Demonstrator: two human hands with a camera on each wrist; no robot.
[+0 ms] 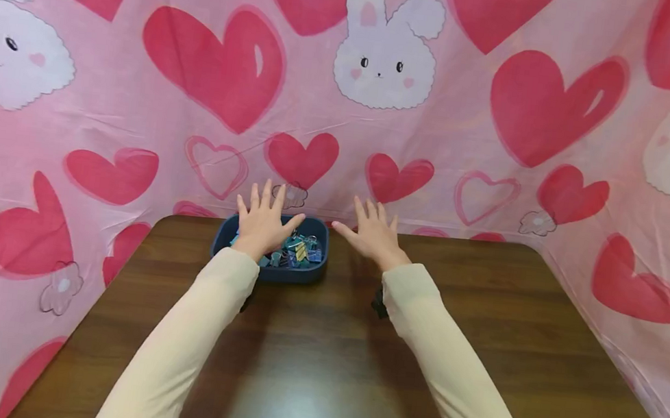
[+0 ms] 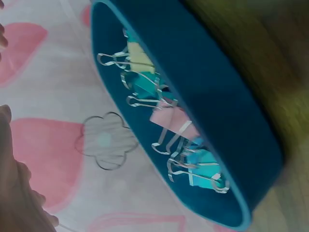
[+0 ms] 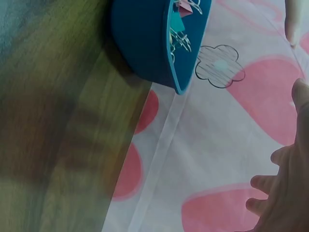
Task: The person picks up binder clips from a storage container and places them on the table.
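Cream at the cuff (image 1: 235, 265), the left hand (image 1: 263, 226) hangs above the tub (image 1: 290, 277), fingers spread, its grip released. To the right of the tub and apart from it, the right hand (image 1: 374, 235) is likewise raised and splayed, its grip holding nothing. Inside the tub lie binder clips (image 1: 302, 251) in teal, blue, yellow and pink. Beneath the tub is a brown wooden counter (image 1: 305, 357); behind the tub hangs pink cloth (image 1: 461, 137) printed with hearts and rabbits.
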